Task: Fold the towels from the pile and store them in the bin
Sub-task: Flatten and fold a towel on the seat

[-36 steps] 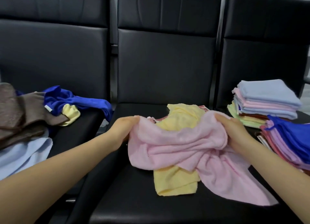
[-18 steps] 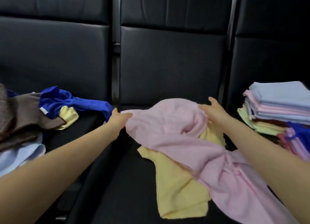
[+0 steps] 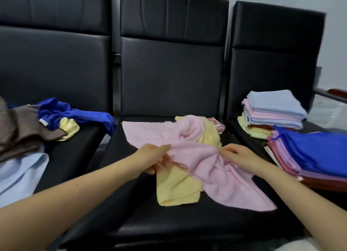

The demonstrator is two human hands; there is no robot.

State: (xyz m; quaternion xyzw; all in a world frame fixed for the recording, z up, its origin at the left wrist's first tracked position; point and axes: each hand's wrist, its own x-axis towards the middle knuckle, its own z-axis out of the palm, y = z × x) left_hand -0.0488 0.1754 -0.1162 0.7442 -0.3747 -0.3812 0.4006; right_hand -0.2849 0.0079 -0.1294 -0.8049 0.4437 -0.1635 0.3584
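On the middle black seat a pink towel, draped over a yellow towel, is gripped by the left hand and pinched by the right hand

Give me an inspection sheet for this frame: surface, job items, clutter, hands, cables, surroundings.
Surface: three black padded chairs side by side; work is on the middle seat.
Job's things: crumpled pink towel lies over a yellow towel on the middle seat; unfolded pile on the left seat; folded stack and a second folded stack topped by blue cloth on the right seat. No bin in view.
Clutter: a reddish patterned cloth peeks out behind the yellow towel.
Hands: left hand and right hand each grip the pink towel.
Cables: nothing seen.
Surroundings: pale wall behind; a wooden armrest at far right.
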